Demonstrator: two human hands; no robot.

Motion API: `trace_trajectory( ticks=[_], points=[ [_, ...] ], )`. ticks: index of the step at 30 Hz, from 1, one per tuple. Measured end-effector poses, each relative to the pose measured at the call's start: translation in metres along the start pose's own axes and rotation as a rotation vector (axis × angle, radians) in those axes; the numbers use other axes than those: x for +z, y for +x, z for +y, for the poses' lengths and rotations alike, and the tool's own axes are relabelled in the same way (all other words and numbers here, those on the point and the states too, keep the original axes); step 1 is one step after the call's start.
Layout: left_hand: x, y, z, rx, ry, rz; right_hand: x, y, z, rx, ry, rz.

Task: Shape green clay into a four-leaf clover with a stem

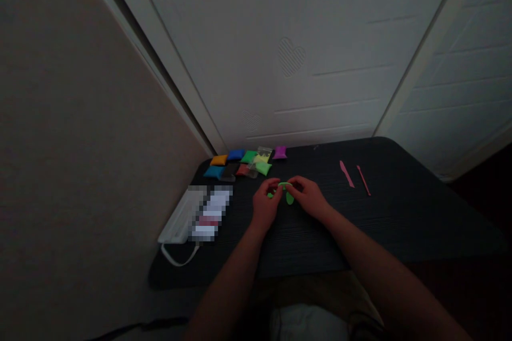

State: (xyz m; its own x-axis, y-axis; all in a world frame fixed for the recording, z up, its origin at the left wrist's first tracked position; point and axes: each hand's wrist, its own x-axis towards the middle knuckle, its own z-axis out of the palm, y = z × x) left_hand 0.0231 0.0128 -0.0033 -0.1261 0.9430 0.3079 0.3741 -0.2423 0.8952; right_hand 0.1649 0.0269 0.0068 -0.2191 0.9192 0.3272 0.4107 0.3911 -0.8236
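Over the dark table, my left hand (265, 200) and my right hand (307, 195) meet with their fingertips close together. Between them they pinch a thin, curved strip of bright green modelling clay (285, 185). Just below it, near my right thumb, shows a flat oval green piece (290, 199); whether it joins the strip I cannot tell. More green material (271, 194) peeks out by the fingers of my left hand, which partly hide it.
Several coloured clay packets (236, 155) lie at the table's back left. A phone with a blurred screen (212, 213) rests beside a white case (180, 216) with a cable. A pink plastic knife (346, 174) and a thin pink tool (364, 180) lie on the right.
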Motion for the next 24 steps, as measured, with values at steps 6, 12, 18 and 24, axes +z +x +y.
trace_trajectory(
  ticks=[6, 12, 18, 24],
  points=[
    [-0.0006, -0.0013, 0.0033, 0.01, 0.043, 0.017, -0.0008, -0.0018, -0.0056, -0.059, -0.039, 0.032],
    [-0.0013, -0.001, 0.0038, 0.034, 0.092, 0.015, -0.0012, -0.0016, -0.0067, -0.08, -0.08, 0.034],
    [-0.001, -0.0018, 0.0039, 0.044, 0.073, -0.007, -0.0014, -0.0014, -0.0051, -0.071, -0.063, 0.046],
    [-0.0012, -0.0013, 0.004, 0.057, 0.102, -0.019, -0.0014, -0.0018, -0.0057, -0.055, -0.041, 0.038]
  ],
)
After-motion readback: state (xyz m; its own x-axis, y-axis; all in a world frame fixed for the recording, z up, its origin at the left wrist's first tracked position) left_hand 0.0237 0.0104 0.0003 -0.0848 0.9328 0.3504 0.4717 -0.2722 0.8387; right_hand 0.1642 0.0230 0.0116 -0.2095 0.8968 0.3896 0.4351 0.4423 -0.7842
